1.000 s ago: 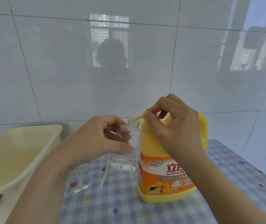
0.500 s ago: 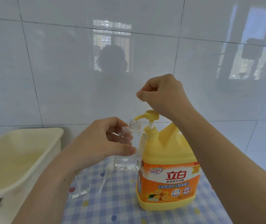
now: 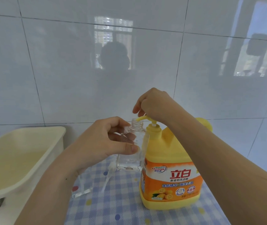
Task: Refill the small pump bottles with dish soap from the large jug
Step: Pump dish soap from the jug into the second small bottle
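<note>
My left hand grips a small clear bottle standing on the checked cloth, its open threaded neck right under the yellow spout of the large jug's pump. The yellow and orange dish soap jug stands upright just right of the bottle, touching it. My right hand sits as a loose fist on top of the pump head, which it hides. I cannot see any soap in the bottle.
A second clear bottle and a loose pump with its tube lie on the blue checked tablecloth below my left wrist. A cream plastic basin stands at the left. A white tiled wall is close behind.
My right hand rose off the pump as a fist, letting the head spring up, and has now come back down onto it. The left hand kept holding the bottle at the spout.
</note>
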